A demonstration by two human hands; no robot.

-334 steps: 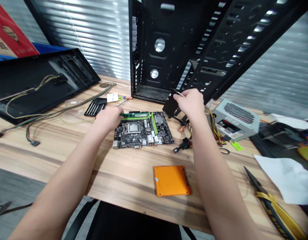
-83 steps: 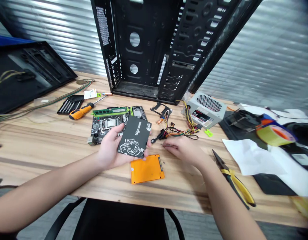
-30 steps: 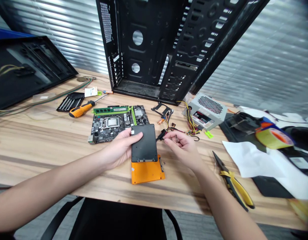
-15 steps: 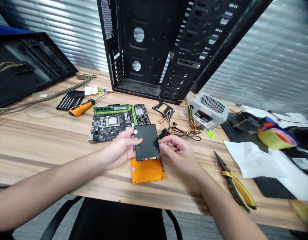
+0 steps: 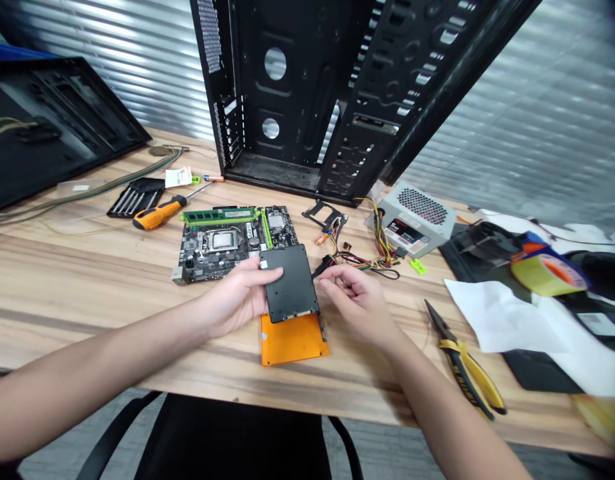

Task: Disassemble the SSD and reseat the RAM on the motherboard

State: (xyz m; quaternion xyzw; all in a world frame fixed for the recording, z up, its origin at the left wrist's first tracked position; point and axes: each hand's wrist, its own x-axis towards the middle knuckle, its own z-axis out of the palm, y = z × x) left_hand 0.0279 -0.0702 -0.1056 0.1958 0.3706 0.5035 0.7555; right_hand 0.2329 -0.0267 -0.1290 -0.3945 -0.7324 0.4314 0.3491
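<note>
My left hand (image 5: 237,300) grips a black 2.5-inch SSD (image 5: 290,283), its plain side up and its label hidden. The drive's lower edge overlaps an orange SSD enclosure plate (image 5: 292,341) lying on the wooden desk (image 5: 112,287). My right hand (image 5: 354,303) is beside the drive's right edge, fingers curled together; anything small between them is hidden. Just behind the SSD lies a motherboard (image 5: 227,243) with a green-edged RAM stick (image 5: 220,215) along its far side.
An orange-handled screwdriver (image 5: 157,213) and a bit set (image 5: 136,198) lie left of the motherboard. Behind stands an open black PC case (image 5: 307,87). To the right are a power supply (image 5: 414,220) with loose cables, yellow-handled pliers (image 5: 467,377), white paper (image 5: 507,317) and a tape roll (image 5: 547,275).
The SSD has turned over from its printed tiger-label side to its plain side. It now sits lower, over the orange plate, and my right hand has moved up beside its right edge.
</note>
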